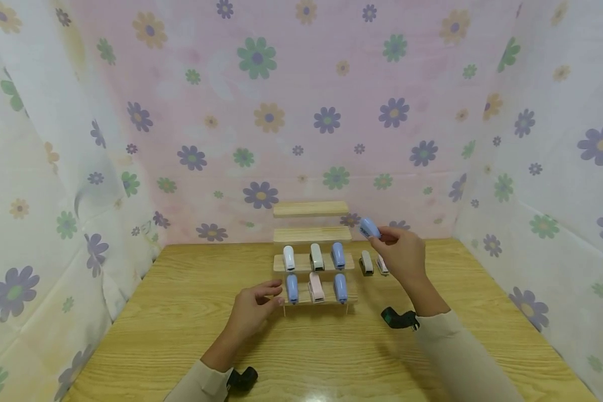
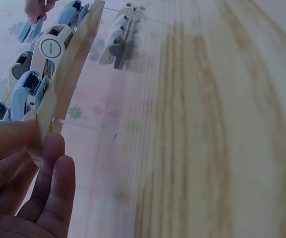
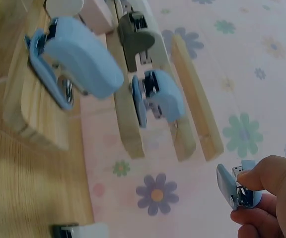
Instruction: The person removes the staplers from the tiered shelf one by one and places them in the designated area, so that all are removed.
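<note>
My right hand [image 1: 404,254] pinches a small light-blue stapler [image 1: 369,228] in the air, right of the upper tiers of a wooden stepped rack [image 1: 311,234]. In the right wrist view, thumb and fingers grip that stapler [image 3: 227,186] beside the tier ends. My left hand [image 1: 253,307] is at the left end of the lowest tier; in the left wrist view its thumb and fingers pinch the board's end [image 2: 46,119]. On the lowest tier stand a blue stapler [image 1: 292,288], a pink stapler [image 1: 316,287] and another blue stapler [image 1: 340,288]. Above them are white [image 1: 288,258], grey-green [image 1: 316,257] and blue [image 1: 338,255] staplers.
A grey-green stapler [image 1: 366,262] and a pink stapler [image 1: 382,265] lie on the wooden table [image 1: 191,312], right of the rack. The top two tiers [image 1: 311,209] bear no staplers. Flowered cloth [image 1: 301,100] encloses the table at the back and sides.
</note>
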The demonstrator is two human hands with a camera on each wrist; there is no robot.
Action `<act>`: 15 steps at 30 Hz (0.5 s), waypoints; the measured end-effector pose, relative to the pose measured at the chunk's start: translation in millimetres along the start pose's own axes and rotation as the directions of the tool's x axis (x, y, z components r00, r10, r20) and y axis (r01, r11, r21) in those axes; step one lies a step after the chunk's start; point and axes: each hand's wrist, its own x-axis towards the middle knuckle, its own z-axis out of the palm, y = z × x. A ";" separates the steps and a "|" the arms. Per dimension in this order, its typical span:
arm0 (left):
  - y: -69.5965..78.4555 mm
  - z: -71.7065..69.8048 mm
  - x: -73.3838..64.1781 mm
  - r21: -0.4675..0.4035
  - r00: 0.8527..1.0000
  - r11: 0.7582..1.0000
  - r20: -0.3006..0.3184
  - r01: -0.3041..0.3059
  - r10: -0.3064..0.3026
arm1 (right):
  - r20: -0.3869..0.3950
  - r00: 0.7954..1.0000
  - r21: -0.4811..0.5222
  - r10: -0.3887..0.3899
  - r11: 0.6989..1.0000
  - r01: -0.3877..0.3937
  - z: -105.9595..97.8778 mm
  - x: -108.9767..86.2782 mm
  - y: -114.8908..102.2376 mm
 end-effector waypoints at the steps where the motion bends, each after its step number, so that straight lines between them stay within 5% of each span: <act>1: -0.2 -0.2 0.0 0.001 1.000 1.000 0.000 -0.001 0.001 | -0.004 1.000 -0.003 0.009 1.000 -0.009 -1.8 -0.3 3.4; 15: -0.5 -2.0 0.7 -0.008 1.000 1.000 0.012 -0.012 0.012 | -0.085 0.992 -0.077 0.096 0.992 -0.102 -26.7 -7.7 47.2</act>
